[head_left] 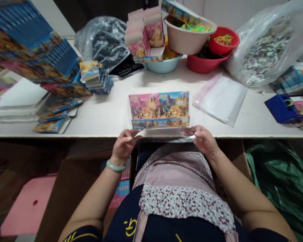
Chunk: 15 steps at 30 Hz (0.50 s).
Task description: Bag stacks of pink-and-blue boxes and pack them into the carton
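Observation:
A printed display box [160, 111], pink on its left half and blue on its right, lies on the table inside a clear plastic bag [164, 131]. The near end of the bag reaches past the table's front edge. My left hand [125, 143] pinches the bag's near left corner between thumb and fingers, a pale green bangle on its wrist. At the near right corner, my right hand [202, 138] grips the plastic the same way. Both hands are just beyond the near side of the box, apart from each other.
Flat clear bags [221, 97] lie stacked to the right. Behind stand a beige basin [189, 38], a red basin [204, 64] and a pale blue basin [164, 65]. Blue boxes [63, 60] are piled at left, near white trays [20, 101]. A large bag of scraps [265, 50] sits back right.

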Tool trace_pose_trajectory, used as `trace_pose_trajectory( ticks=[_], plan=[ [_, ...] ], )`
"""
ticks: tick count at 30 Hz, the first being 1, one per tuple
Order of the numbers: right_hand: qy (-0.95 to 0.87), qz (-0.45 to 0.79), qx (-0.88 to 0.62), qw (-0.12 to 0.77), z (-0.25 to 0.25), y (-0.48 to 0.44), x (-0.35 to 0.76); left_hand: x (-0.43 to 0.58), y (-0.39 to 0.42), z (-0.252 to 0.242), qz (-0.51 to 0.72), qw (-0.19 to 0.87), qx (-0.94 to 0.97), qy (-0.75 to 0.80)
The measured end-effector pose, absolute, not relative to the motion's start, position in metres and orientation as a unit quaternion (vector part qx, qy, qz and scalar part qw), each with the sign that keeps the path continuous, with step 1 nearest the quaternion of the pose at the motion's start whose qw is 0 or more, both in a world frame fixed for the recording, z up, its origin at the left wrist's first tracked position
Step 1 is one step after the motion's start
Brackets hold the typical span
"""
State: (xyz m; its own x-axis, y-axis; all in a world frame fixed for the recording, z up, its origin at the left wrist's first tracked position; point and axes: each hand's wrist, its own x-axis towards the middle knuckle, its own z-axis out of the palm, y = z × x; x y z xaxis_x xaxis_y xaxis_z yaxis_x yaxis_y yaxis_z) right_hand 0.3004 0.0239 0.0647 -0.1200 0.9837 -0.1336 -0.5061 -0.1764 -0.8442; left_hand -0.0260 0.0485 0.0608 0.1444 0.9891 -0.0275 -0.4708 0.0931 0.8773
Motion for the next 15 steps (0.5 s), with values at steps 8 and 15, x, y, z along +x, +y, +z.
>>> trace_pose_trajectory(
  ticks=[8, 15],
  plan=[
    [-0.393, 0.61, -0.401, 0.559, 0.078, 0.131, 0.32, -0.003, 0.117, 0.101, 0.644, 0.601, 0.356, 0.311],
    [-0.428, 0.508, -0.38, 0.644, 0.031, 0.191, 0.316, -0.024, 0.169, 0.065, 0.696, 0.516, 0.391, 0.313]
  ],
)
